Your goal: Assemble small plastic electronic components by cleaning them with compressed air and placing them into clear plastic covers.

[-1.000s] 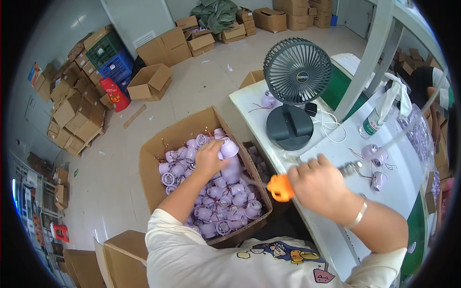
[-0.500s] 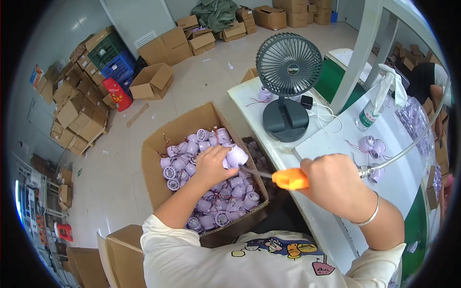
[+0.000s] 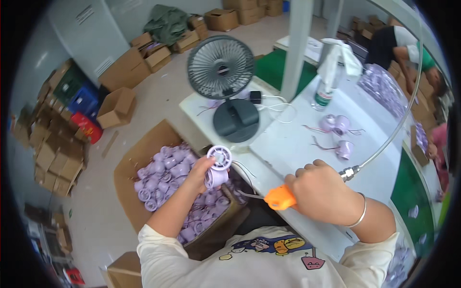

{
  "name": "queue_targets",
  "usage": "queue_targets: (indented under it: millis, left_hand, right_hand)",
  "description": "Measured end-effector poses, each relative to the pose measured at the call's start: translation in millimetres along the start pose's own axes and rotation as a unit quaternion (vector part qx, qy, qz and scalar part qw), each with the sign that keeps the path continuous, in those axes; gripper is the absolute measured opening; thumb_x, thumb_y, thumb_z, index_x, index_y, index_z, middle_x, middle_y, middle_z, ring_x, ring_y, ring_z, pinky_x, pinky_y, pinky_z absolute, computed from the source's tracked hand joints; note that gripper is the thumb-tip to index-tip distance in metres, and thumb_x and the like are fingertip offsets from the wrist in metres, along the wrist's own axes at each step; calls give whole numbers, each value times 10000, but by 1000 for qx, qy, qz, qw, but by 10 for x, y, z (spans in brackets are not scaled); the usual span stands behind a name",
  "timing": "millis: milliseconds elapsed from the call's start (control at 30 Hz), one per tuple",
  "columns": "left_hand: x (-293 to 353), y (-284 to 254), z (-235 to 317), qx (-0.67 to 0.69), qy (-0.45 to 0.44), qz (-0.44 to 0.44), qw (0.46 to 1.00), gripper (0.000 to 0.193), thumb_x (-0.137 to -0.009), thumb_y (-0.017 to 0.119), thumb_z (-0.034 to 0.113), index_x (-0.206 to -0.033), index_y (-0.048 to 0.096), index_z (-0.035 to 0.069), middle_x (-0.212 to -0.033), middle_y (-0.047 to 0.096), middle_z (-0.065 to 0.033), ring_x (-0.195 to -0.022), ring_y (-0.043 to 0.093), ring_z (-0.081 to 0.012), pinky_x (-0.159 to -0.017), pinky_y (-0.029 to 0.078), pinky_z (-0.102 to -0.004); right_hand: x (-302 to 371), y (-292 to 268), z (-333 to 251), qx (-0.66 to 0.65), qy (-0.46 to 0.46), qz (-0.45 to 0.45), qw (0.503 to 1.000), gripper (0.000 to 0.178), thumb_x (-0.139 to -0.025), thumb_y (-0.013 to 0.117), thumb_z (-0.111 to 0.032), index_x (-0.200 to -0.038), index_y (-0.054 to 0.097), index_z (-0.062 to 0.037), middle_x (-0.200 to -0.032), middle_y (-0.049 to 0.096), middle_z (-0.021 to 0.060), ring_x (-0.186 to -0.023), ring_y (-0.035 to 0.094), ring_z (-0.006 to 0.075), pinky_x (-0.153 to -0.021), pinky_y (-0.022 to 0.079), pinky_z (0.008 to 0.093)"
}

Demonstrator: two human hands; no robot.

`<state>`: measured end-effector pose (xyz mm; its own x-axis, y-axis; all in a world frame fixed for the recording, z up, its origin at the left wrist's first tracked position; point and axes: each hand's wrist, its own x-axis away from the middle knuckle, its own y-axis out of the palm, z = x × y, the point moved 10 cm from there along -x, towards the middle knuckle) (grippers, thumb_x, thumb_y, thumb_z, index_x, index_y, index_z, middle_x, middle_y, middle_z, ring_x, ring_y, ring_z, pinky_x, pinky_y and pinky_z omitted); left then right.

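My left hand [image 3: 196, 174] is closed on a lilac plastic housing [image 3: 216, 178], its ringed open end turned up and thin wires trailing to the right. My right hand [image 3: 322, 193] grips an orange air blow gun [image 3: 279, 198] over the table's near edge. The gun's thin metal nozzle [image 3: 250, 195] points left, a little below and apart from the housing. A clear air hose [image 3: 390, 150] runs from a metal fitting behind my fist. Below my left hand, a cardboard box [image 3: 126, 180] is filled with many similar lilac housings [image 3: 165, 168].
A dark desk fan [image 3: 221, 67] stands on the white table [image 3: 283, 144]. Farther right lie several wired lilac housings [image 3: 342, 126], a bottle [image 3: 322, 96] under a white cloth, and a bagged heap of lilac parts [image 3: 382, 89]. Another person [image 3: 401, 53] bends over boxes at far right.
My left hand has lifted the housing out over the box's edge and tilted its ringed end up. The blow gun has dropped slightly, its nozzle now apart from the housing. The view has swung right.
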<state>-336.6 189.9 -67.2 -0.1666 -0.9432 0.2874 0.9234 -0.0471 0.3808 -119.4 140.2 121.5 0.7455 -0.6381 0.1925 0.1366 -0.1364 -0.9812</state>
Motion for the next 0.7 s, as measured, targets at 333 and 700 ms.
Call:
queue_targets:
  millis: [333, 700]
  left_hand:
    - [-1195, 2093, -309, -323, 76, -124, 935, 521, -740, 769, 364, -1034, 646, -48, -857, 668, -110, -744, 641, -159, -662, 533, -308]
    - [-165, -466, 594, -181, 89, 144, 969, 163, -858, 661, 114, -986, 639, 16, -930, 695, -92, -782, 649, -131, -674, 529, -244]
  right_hand:
    - [739, 413, 288, 96, 96, -76, 988, 189, -723, 658, -190, -854, 630, -56, -815, 629, 103, -865, 605, 252, -1014, 385, 474]
    - [916, 571, 678, 53, 203, -12, 978, 435, -441, 855, -128, -770, 589, -26, -748, 584, 136, -802, 560, 315, -1010, 393, 494]
